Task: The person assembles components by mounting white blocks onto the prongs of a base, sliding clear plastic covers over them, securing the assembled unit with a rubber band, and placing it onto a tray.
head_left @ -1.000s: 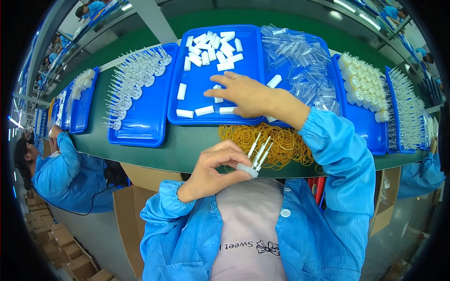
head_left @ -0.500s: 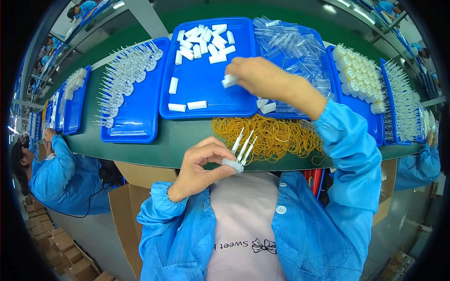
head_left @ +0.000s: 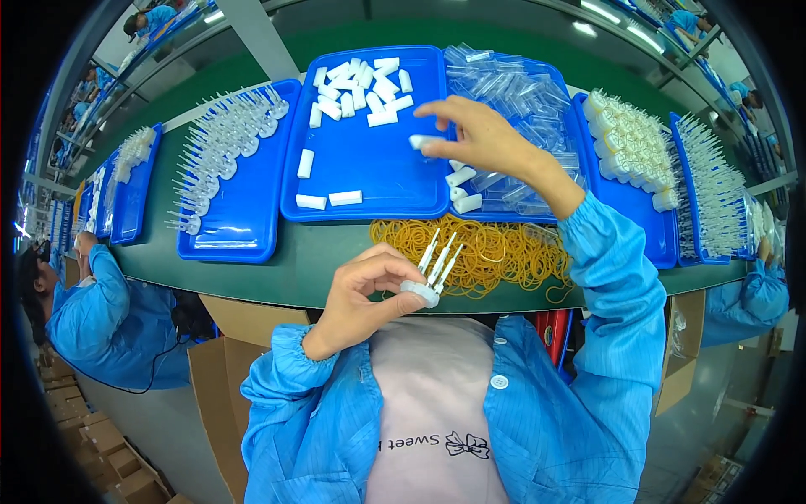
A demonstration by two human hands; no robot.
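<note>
My left hand [head_left: 369, 290] pinches a piece with a translucent rounded base [head_left: 420, 291] and three thin white rods rising from it, just in front of the table edge. Over the seam between two blue trays, my right hand [head_left: 487, 139] has its fingers apart. A short white block [head_left: 424, 141] is beside its thumb tip; whether it rests on the tray or is in the air I cannot tell. More white blocks lie in the middle blue tray [head_left: 369, 168], mostly heaped at the back. A few white blocks [head_left: 467, 202] lie at the near left of the tray of clear plastic pieces [head_left: 512, 92].
Yellow rubber bands [head_left: 478, 260] are heaped before the trays. At left, a blue tray [head_left: 231, 239] holds rows of rodded pieces. Rounded whitish pieces [head_left: 630, 147] and thin-rodded pieces [head_left: 709, 185] fill trays at right. Cardboard boxes [head_left: 220, 399] stand below; co-workers [head_left: 101, 323] sit on both sides.
The fingers of my right hand have spread, and the white block they gripped is no longer pinched. My left hand still holds the rodded piece. The whole view has shifted slightly.
</note>
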